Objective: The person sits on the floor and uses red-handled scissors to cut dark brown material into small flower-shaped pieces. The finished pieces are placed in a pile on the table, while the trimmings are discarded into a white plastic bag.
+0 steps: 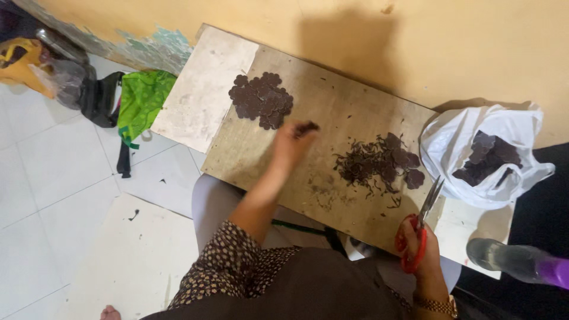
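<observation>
My left hand (290,144) reaches out over a wooden board (332,112) and pinches a small dark flower-shaped cutout (306,128) between its fingertips. Just beyond it, at the board's far left, lies a pile of the same dark cutouts (261,99). My right hand (422,245) rests at the board's near edge, closed around the red handles of a pair of scissors (424,213) whose blades point up and away. Between the hands lies a heap of dark trimmings and uncut pieces (379,161).
A white plastic bag (474,142) holding more dark pieces sits at the board's right end. A pale board (201,89) lies under the left end. A green cloth (141,101), black bags and a purple-capped bottle (521,261) lie on the tiled floor. A yellow wall runs behind.
</observation>
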